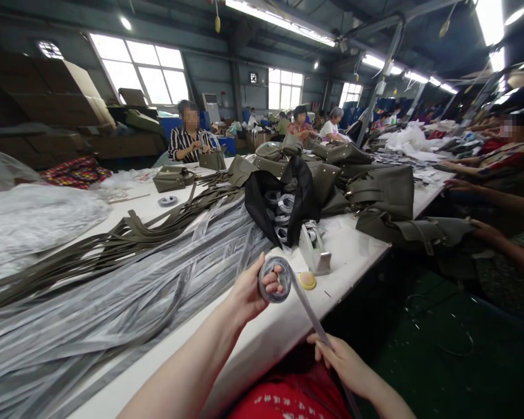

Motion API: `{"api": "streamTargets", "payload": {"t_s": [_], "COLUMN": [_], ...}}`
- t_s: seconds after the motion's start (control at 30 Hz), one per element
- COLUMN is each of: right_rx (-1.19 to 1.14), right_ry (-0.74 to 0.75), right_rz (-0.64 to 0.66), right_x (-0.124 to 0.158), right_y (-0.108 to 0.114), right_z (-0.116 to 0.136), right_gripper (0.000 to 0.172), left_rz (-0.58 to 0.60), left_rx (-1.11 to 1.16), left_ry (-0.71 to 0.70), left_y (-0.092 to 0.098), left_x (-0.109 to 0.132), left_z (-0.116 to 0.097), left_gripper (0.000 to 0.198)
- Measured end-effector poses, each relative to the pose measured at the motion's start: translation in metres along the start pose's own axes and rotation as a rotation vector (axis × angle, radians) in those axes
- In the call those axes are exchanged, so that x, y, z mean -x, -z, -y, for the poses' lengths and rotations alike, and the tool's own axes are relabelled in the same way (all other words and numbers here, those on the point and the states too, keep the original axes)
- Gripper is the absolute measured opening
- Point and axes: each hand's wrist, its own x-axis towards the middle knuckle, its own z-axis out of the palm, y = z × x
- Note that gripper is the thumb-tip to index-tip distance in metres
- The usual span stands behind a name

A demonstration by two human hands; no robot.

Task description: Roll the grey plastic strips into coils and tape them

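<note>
My left hand (255,288) is closed on a coiled grey strap (283,295), its fingers through the middle of the roll. From the coil a straight length of the same strap runs down to my right hand (336,358), which pinches it near the table's front edge. The strap's tail hangs below that hand. Close to the coil lie a yellow round disc (307,280) and a tape dispenser (315,250) on the white table (358,250). Behind them an open black bag (262,201) holds several more grey coils (285,203).
Long plastic-wrapped grey straps (126,279) and bare olive straps (126,233) cover the table's left side. Olive handbags (386,189) are piled at the back right. A person in stripes (186,142) works across the table; another person's hand (487,230) holds a bag at right.
</note>
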Motion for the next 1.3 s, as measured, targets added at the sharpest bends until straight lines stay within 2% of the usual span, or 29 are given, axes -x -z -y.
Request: {"api": "streamTargets", "payload": {"t_s": [0.1,0.2,0.27,0.33,0.37,0.4,0.47,0.53,0.57,0.67,0.73,0.8,0.9,0.97,1.1,1.2,1.3], "right_rx": [-0.077,-0.211,-0.344,-0.517,-0.615,-0.711,-0.862,-0.905,-0.869,-0.559,-0.252,0.017,0.213,0.217,0.067,-0.107,-0.306], "right_ry": [-0.035,-0.042,-0.022,0.011,0.042,0.079,0.143,0.148,0.114,-0.011,-0.014,0.038,0.078,0.082,0.124,0.17,0.182], "right_rz": [0.081,0.212,0.318,0.376,0.353,0.293,0.102,-0.048,-0.07,-0.005,0.007,-0.034,-0.04,-0.026,-0.1,-0.09,-0.08], "right_x": [0.002,0.009,0.015,0.018,0.018,0.017,0.013,0.008,0.005,-0.001,-0.003,-0.005,-0.006,-0.006,-0.007,-0.008,-0.013], "right_y": [-0.008,-0.016,-0.016,-0.009,-0.002,0.007,0.026,0.045,0.052,0.065,0.069,0.07,0.066,0.058,0.032,0.006,-0.02], "right_z": [0.002,0.02,0.039,0.059,0.068,0.076,0.085,0.085,0.082,0.067,0.059,0.056,0.059,0.062,0.065,0.064,0.065], "right_gripper": [0.05,0.052,0.051,0.05,0.048,0.045,0.038,0.033,0.033,0.036,0.037,0.036,0.034,0.037,0.044,0.045,0.051], "left_rz": [0.026,-0.084,-0.211,-0.316,-0.32,-0.275,-0.071,0.131,0.176,0.181,0.173,0.162,0.155,0.138,0.12,0.158,0.174], "left_rx": [0.041,-0.092,-0.409,-0.933,-1.226,-1.502,-1.906,-2.099,-2.132,-1.993,-1.722,-1.398,-0.985,-0.764,-0.42,-0.218,-0.022], "left_ry": [-0.21,-0.469,-0.701,-0.887,-0.92,-0.905,-0.788,-0.64,-0.568,-0.323,-0.103,0.094,0.228,0.284,0.382,0.352,0.266], "left_y": [-0.002,-0.003,0.0,0.005,0.007,0.009,0.01,0.01,0.009,0.008,0.01,0.013,0.018,0.021,0.024,0.019,0.011], "left_x": [-0.006,-0.013,-0.019,-0.023,-0.023,-0.023,-0.018,-0.011,-0.007,0.0,0.001,0.001,-0.002,-0.005,-0.013,-0.016,-0.016], "left_z": [-0.015,-0.023,-0.019,-0.006,0.003,0.012,0.03,0.044,0.047,0.048,0.043,0.04,0.041,0.043,0.038,0.036,0.047], "left_gripper": [0.048,0.038,0.031,0.025,0.022,0.02,0.02,0.026,0.031,0.051,0.061,0.064,0.064,0.063,0.067,0.064,0.057]}}
